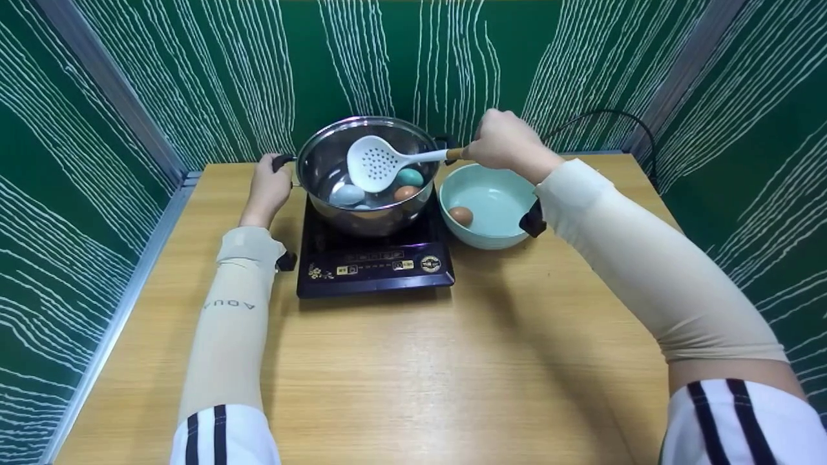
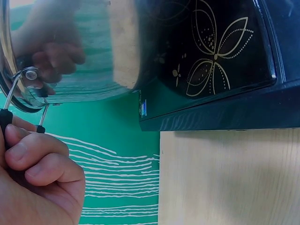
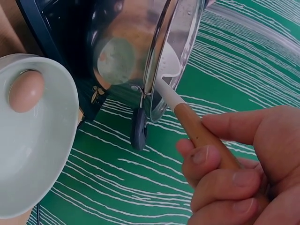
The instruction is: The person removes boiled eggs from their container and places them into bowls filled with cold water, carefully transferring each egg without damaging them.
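We note L hand (image 1: 268,190) curled round handle (image 1: 282,162) of pot (image 1: 371,224), R hand (image 1: 507,143) gripping empty skimmer (image 1: 369,169) w/in pot's rim; judged partway, 1 brown egg (image 1: 460,216) in bowl (image 1: 488,243), approx. 3+ eggs (image 1: 347,194) left in pot.

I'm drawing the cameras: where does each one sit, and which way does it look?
Head: worn on the head, looking forward and down at pot, bowl and skimmer; left hand, right hand and both arms show.
Left wrist: worn there, facing the cooker and pot handle; the left hand shows, gripping that handle.
Right wrist: worn there, facing the pot and bowl; the right hand shows, holding the skimmer.
Shared: head and right wrist both show the bowl's brown egg.
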The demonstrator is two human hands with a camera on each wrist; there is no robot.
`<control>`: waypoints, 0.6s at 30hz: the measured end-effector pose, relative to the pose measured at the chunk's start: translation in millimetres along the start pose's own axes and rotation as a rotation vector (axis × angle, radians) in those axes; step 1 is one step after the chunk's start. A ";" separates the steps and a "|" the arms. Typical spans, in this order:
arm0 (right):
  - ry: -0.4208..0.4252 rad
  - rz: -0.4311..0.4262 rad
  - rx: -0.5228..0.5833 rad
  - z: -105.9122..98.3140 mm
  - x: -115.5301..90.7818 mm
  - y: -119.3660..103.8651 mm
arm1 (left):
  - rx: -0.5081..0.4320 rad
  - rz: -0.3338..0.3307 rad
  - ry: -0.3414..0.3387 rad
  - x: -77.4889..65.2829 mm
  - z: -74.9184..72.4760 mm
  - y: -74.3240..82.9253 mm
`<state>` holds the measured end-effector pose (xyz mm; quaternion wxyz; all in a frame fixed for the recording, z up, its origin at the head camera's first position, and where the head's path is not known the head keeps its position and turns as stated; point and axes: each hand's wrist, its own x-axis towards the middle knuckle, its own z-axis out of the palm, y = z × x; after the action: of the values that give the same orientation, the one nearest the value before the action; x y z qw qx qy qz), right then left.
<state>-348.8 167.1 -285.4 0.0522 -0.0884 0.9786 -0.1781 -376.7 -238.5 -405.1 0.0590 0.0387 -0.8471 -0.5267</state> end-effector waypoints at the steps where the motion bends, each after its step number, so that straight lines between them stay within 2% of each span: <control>1: -0.001 -0.002 -0.007 0.9 0.4 -1.0 | 0.003 0.000 0.001 -0.2 0.1 0.2; 11: -0.037 -0.019 -0.032 10.0 2.7 -15.3 | -0.022 -0.031 -0.037 -1.8 -2.3 2.0; 18: -0.094 -0.031 -0.022 18.1 3.8 -24.7 | -0.010 -0.027 -0.021 -0.8 -0.9 0.3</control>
<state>-346.2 137.5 -293.6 0.0942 -0.1126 0.9755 -0.1637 -375.8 -239.0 -404.5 0.0434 0.0445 -0.8444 -0.5321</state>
